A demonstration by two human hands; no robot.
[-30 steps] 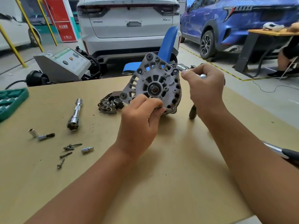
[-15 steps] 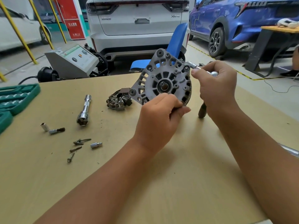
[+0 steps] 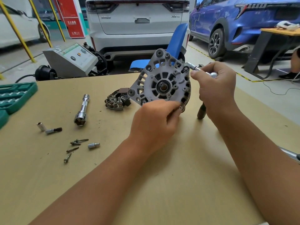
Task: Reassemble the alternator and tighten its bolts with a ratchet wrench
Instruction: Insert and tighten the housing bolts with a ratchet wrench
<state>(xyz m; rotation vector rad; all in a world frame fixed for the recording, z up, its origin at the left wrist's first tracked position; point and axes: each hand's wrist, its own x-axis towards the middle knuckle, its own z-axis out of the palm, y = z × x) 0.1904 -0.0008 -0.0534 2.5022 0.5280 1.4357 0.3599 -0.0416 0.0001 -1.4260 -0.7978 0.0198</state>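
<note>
The grey alternator [image 3: 164,80] stands on edge on the tan table [image 3: 162,184], its vented end face toward me. My left hand [image 3: 155,122] grips its lower edge, fingertips at a bolt on the rim. My right hand [image 3: 215,88] holds the ratchet wrench [image 3: 201,70]; its chrome head meets a bolt at the alternator's upper right, and its dark handle pokes out below my hand. The dark rectifier part [image 3: 117,100] lies on the table just left of the alternator.
A chrome socket extension [image 3: 82,109], small sockets [image 3: 48,128] and several loose bolts [image 3: 73,147] lie on the left of the table. A green tool case [image 3: 14,96] sits at the left edge. Another tool handle [image 3: 290,154] lies at the right edge. Cars, a blue chair and a grey machine stand behind.
My left fingers have shifted along the alternator's lower rim toward the right. The wrench stays on the upper right bolt. The view has drifted slightly.
</note>
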